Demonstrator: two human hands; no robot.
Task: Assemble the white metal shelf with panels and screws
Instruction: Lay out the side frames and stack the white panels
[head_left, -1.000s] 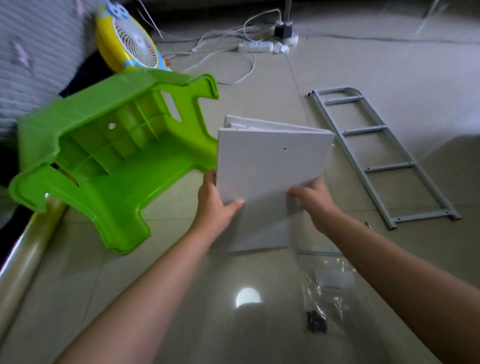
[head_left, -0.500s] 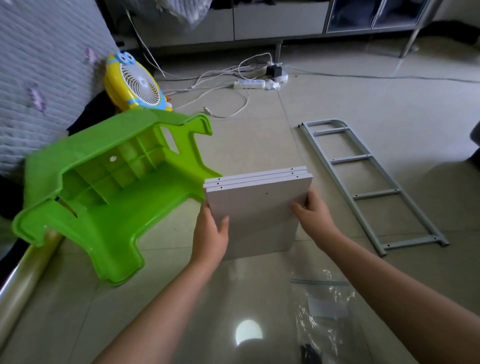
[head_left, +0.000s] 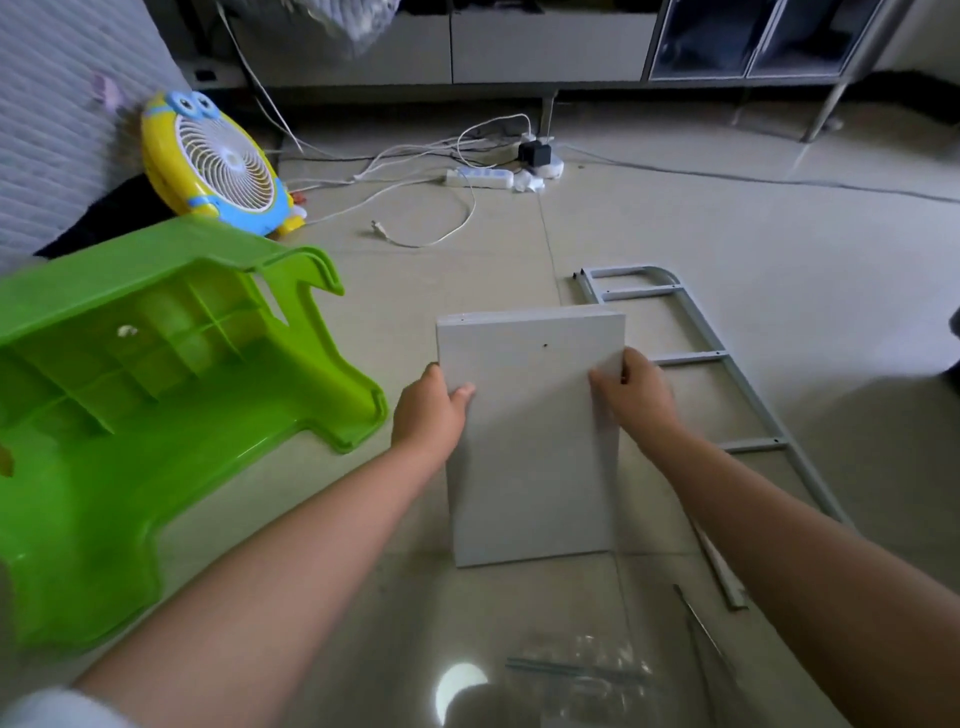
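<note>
A stack of white shelf panels (head_left: 530, 457) stands in front of me, its lower edge by the tiled floor and its top tilted away. My left hand (head_left: 428, 410) grips the stack's left edge, thumb on the near face. My right hand (head_left: 636, 395) grips the right edge, fingers curled onto the face. A small screw hole shows near the top of the front panel. A white ladder-shaped metal side frame (head_left: 727, 389) lies flat on the floor to the right. A clear plastic bag (head_left: 582, 670) lies on the floor near my right forearm; its contents are blurred.
An overturned green plastic stool (head_left: 156, 395) lies close on the left. Behind it stands a yellow and blue fan (head_left: 218, 166). A power strip (head_left: 483, 177) with white cables lies farther back, before a low cabinet (head_left: 519, 47). Thin metal rods (head_left: 722, 571) lie at lower right.
The panel stack, lying nearly flat half a second ago, now stands more upright with its full face toward me. Both hands have kept hold of its side edges.
</note>
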